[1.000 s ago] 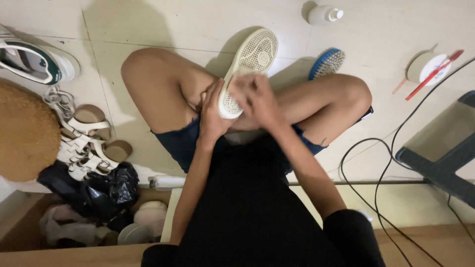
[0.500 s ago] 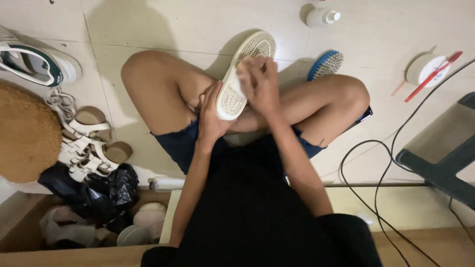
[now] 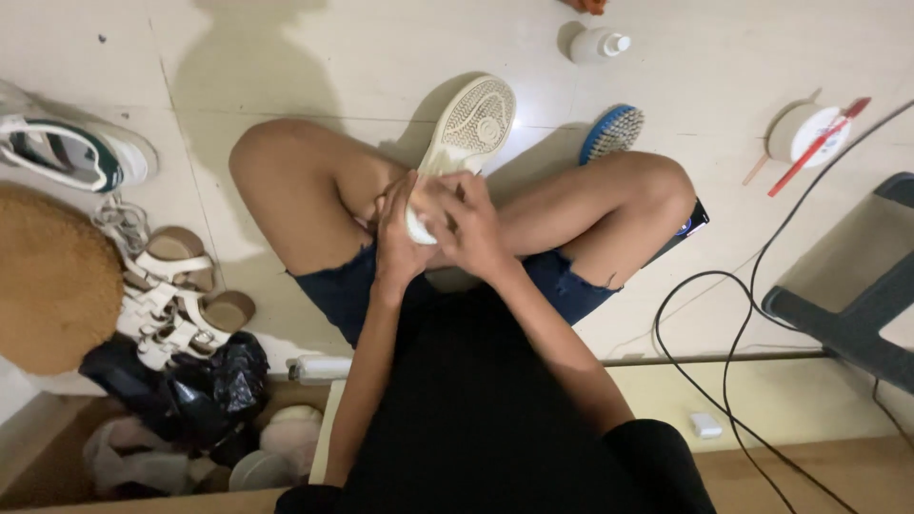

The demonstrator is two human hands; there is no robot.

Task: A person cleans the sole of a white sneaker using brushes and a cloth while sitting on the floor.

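This is a home, down on the floor of a lived-in room. Pale floor tiles [image 3: 314, 57] run across the top, and a wooden step [image 3: 781, 476] edges the bottom. Household footwear lies about: white sandals [image 3: 171, 286] beside a green-and-white sneaker [image 3: 71, 157], next to a woven mat [image 3: 48, 276]. A black bag [image 3: 205, 376], loose black cables [image 3: 733, 314] and a grey stool [image 3: 852, 286] complete the domestic clutter.

A white sneaker [image 3: 462, 133] is lying sole-up, toe pointing away, its heel end resting above the person's crossed legs [image 3: 571, 205].
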